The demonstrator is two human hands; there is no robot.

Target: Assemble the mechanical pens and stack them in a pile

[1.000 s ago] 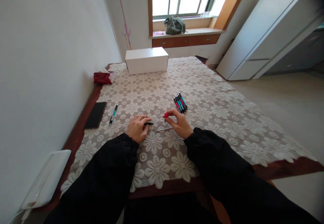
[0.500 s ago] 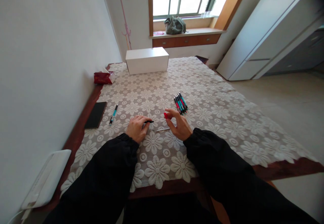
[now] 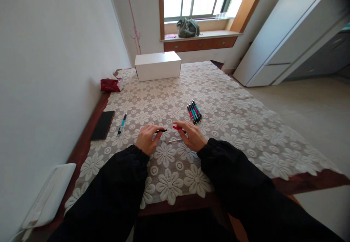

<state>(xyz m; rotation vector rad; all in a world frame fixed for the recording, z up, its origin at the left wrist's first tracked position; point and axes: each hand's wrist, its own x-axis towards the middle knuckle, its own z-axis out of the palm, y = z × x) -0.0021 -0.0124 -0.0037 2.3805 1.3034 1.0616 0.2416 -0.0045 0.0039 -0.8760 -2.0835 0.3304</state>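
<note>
My left hand (image 3: 147, 139) pinches a black pen part (image 3: 162, 130), whose tip points right toward the other hand. Between the thumb and fingers of my right hand (image 3: 193, 137) is a red pen barrel (image 3: 176, 127), partly covered by the fingers. A small gap separates the two parts. Below them a thin, pale pen refill (image 3: 174, 140) lies on the lace tablecloth (image 3: 169, 183), its right end hidden by my right hand. Several red and blue pens (image 3: 194, 111) lie side by side just beyond my right hand. One blue pen (image 3: 122, 124) lies alone to the left.
A dark notebook (image 3: 102, 126) lies at the table's left edge. Farther back are a red tissue pack (image 3: 111, 85) and a long white box (image 3: 158, 66). A white device (image 3: 50, 194) with a cable sits at the near left corner.
My right hand has turned the red barrel from end-on to roughly level and brought it slightly left, closer to the black part. The left hand keeps its pinch, almost still.
</note>
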